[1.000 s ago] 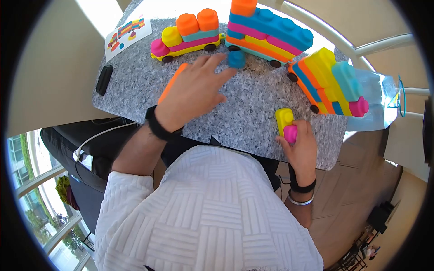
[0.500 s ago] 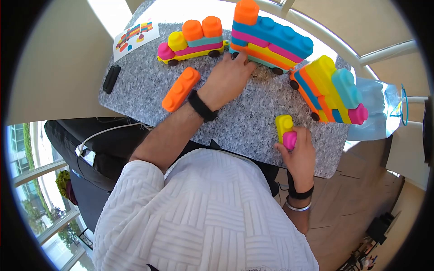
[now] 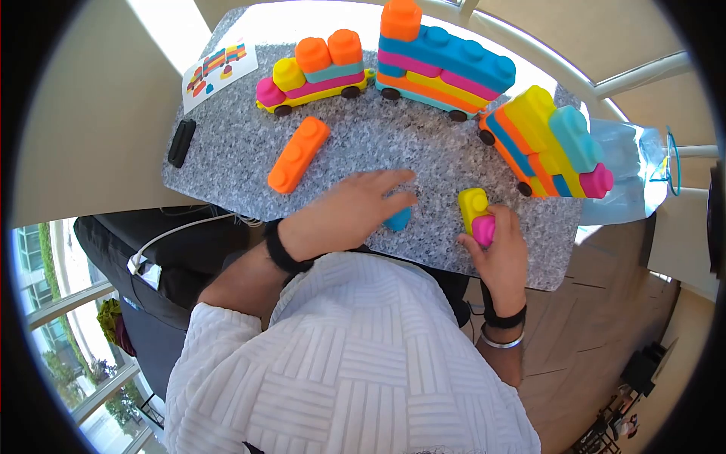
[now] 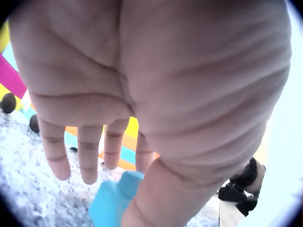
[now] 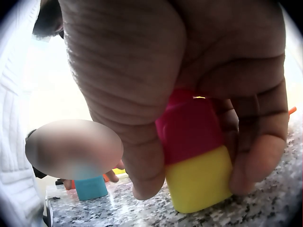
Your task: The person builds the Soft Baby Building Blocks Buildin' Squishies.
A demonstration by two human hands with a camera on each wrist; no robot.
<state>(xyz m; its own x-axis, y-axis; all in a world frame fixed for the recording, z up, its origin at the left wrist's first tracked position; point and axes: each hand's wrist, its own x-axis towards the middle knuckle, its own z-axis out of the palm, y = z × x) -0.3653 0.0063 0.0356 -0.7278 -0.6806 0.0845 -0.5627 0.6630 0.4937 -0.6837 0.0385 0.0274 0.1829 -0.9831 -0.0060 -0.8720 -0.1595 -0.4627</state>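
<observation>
The left hand is over the table's near edge, its thumb and index finger at a small blue block. In the left wrist view the thumb overlaps that block, and the other fingers extend past it. The right hand grips a pink block that adjoins a yellow block. In the right wrist view the pink block stands on the yellow one, between thumb and fingers. An orange block lies left of centre.
Three wheeled block cars stand along the far side: a low one, a tall blue-topped one and one at right. A picture sheet and a black object lie left. A clear bag is beyond the right edge.
The left hand reached the blue block near the tall car, and hand and block have come back to the near edge. The right hand has kept its grip in about the same place.
</observation>
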